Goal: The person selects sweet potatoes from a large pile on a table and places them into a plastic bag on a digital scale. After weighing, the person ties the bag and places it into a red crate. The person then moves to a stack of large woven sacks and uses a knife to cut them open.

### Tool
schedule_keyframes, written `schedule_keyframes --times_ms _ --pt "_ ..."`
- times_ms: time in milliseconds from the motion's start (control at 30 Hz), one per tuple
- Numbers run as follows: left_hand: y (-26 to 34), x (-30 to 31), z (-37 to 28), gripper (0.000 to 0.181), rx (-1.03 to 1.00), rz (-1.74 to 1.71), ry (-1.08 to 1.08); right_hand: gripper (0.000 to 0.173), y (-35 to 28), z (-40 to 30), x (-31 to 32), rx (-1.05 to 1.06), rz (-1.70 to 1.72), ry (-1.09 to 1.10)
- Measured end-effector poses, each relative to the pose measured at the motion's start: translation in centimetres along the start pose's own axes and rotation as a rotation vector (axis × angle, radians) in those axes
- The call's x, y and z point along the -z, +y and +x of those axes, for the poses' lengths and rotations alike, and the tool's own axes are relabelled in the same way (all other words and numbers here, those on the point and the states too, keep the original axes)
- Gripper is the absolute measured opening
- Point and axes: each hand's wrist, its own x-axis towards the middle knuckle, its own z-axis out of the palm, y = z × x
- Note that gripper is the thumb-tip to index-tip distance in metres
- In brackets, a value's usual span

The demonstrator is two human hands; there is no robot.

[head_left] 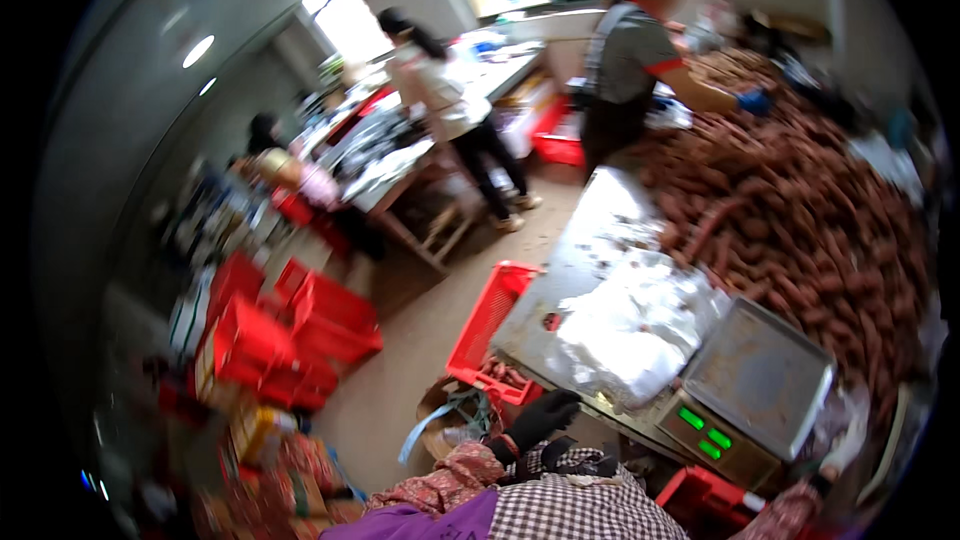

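My left hand [546, 416], in a black glove, is near the front edge of the metal table [525, 330]; whether it holds anything is unclear. At the far right, my right hand [846, 446], in a pale glove, is beside a thin plastic bag [836, 420] near the scale; blur hides its grip. Between the hands stands a digital scale [761, 379] with a bare metal pan and lit green displays. A pile of clear plastic bags [637, 322] lies left of the scale. Behind them a large heap of sweet potatoes [795, 217] covers the table's far side.
A red crate [491, 315] with sweet potatoes stands beside the table, near a basket with blue strapping [450, 416]. Another red crate [701, 499] is below the scale. Stacked red crates [300, 330] stand left. A co-worker [637, 67] reaches into the heap; other people stand at farther tables.
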Motion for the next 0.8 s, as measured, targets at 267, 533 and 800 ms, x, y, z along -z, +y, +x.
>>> schedule_keyframes --times_ms 267,533,800 --pt "-8.0 7.0 -10.9 0.037 -0.107 0.074 0.241 0.054 0.3 -24.0 -19.0 -0.052 0.068 -0.323" --pt "-16.9 17.8 -20.5 0.029 -0.182 -0.113 0.580 0.033 6.8 -57.8 -32.5 -1.254 0.209 -1.279" --pt "-27.1 22.3 -37.4 0.024 -0.182 -0.206 1.114 0.044 9.6 -77.1 -34.0 -1.543 -0.524 -1.492"
